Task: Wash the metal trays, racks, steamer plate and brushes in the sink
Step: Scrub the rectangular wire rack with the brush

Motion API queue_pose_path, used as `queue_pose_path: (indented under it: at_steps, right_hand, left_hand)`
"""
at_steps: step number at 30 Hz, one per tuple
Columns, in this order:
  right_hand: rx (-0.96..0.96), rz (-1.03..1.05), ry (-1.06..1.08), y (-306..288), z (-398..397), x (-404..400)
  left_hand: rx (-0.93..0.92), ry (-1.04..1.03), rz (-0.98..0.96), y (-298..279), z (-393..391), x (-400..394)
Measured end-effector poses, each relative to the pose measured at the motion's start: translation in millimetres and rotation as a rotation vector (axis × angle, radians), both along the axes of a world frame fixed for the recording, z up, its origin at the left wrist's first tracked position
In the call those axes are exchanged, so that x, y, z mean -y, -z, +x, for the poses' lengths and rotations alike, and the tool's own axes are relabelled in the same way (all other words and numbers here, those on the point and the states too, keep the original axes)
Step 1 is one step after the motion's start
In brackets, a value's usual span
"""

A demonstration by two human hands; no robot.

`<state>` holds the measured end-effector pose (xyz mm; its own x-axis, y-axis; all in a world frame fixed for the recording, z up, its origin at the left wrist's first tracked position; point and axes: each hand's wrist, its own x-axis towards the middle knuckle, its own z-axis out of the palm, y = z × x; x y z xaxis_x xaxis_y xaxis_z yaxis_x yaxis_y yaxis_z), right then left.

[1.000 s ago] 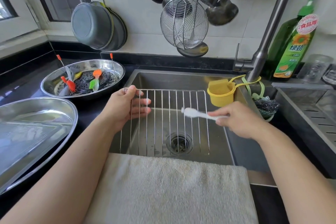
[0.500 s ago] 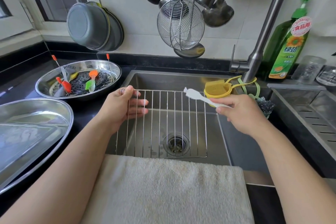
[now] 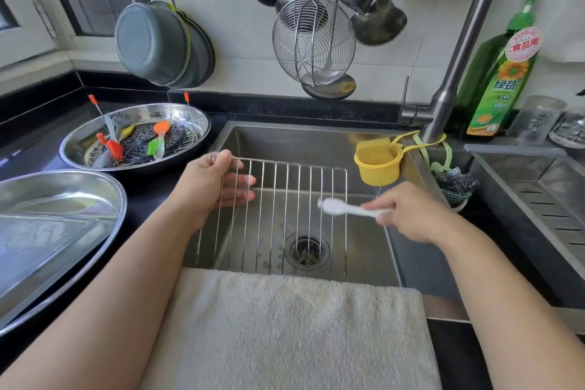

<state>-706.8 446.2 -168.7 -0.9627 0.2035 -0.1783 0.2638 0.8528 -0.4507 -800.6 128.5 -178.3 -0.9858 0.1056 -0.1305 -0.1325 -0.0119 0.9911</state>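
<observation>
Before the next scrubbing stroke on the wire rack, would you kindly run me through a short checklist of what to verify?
1. Left hand grips the wire rack at its top left corner: ok.
2. Rack held over the sink, lower edge near the towel: ok.
3. Right hand pinches the white brush: ok.
4. Brush head against the rack's right-hand wires: ok.
5. Water running from the faucet: not ok, no stream visible.
6. Soap on the brush: cannot tell.
</observation>
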Motion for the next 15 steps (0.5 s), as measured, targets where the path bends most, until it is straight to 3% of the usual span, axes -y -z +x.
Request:
queue_pose_path:
  at_steps: [2, 8, 15]
  right_hand:
    - [-0.162, 0.003, 0.069, 1.2, -2.9, -4.6]
    - [-0.354, -0.156, 0.125, -3.6, 0.9, -2.3]
    - [-0.226, -0.091, 0.164, -0.3, 1.5, -3.4]
  left_hand:
    - [-0.001, 0.052, -0.058, 1.5, 2.3, -3.1]
    - [-0.007, -0.031, -0.018, 0.7, -0.8, 2.0]
    - [-0.007, -0.046, 0.005, 1.2, -1.2, 2.1]
